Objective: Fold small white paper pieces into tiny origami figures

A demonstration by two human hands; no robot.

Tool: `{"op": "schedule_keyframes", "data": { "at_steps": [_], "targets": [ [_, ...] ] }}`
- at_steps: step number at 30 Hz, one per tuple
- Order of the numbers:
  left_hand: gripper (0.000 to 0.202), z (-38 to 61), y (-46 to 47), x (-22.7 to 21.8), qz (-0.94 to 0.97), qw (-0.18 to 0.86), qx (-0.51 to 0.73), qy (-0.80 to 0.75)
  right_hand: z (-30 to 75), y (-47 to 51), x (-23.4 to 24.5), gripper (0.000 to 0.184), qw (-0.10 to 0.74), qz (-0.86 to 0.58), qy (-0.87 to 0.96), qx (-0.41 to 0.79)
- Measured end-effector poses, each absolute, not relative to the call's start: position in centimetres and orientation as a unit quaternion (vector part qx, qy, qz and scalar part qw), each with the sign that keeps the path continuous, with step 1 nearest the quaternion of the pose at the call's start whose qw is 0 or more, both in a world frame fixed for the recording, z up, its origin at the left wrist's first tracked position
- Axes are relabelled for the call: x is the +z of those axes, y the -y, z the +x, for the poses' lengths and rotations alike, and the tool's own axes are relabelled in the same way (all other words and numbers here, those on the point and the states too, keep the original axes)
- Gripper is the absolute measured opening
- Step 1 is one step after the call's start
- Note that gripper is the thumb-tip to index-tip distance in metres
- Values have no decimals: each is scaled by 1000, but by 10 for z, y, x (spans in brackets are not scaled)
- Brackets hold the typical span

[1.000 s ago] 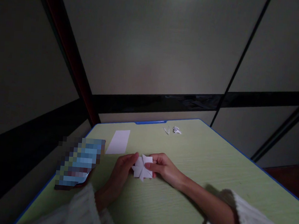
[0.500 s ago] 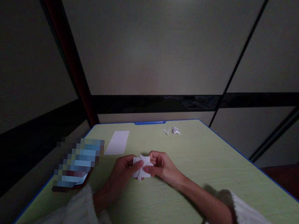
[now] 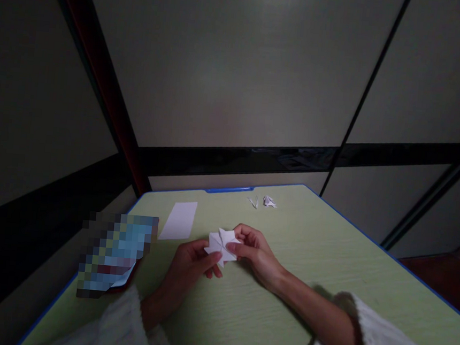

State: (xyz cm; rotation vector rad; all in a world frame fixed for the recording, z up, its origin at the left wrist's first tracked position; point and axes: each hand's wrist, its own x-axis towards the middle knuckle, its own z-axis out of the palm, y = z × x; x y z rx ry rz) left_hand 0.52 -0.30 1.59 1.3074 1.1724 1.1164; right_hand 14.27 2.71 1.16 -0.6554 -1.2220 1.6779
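Between my two hands is a piece of folded white paper (image 3: 219, 241), its pointed flaps sticking out around a creased middle. My left hand (image 3: 192, 263) pinches its lower left edge, the thumb on top and some fingertips showing below. From the right, my right hand (image 3: 254, 252) grips the paper, with the thumb pressed near its centre and the other fingers curled behind. The paper is held above the light green table (image 3: 307, 249). Its underside is hidden.
A flat white sheet (image 3: 179, 220) lies left of the far middle. A blurred-out device (image 3: 120, 254) rests at the table's left edge. Toward the back are a small folded paper figure (image 3: 269, 201) and thin paper strips (image 3: 253, 202). Cabinet panels (image 3: 241, 87) stand behind the table.
The folded paper has turned and shifted slightly right and away from me. My left thumb has slid to its lower edge, and my right hand has moved up a little.
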Motion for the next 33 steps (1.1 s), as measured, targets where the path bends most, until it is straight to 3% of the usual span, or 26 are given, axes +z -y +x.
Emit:
{"op": "schedule_keyframes", "data": {
  "at_steps": [7,22,25,28,33],
  "targets": [
    [13,6,2,16,554,476,447,-517,145,-27,13,22,489,-303,531,622],
    [16,5,0,14,514,459,492,-531,147,-33,9,21,449,-342,578,590],
    [22,2,0,14,502,429,498,-562,149,-34,7,14,477,-345,631,504],
    [27,-2,-2,15,506,387,492,-593,154,-34,7,5,484,-342,733,335],
    [24,-4,-7,8,570,343,464,-586,160,-36,3,15,326,-316,876,164]
  ]
}}
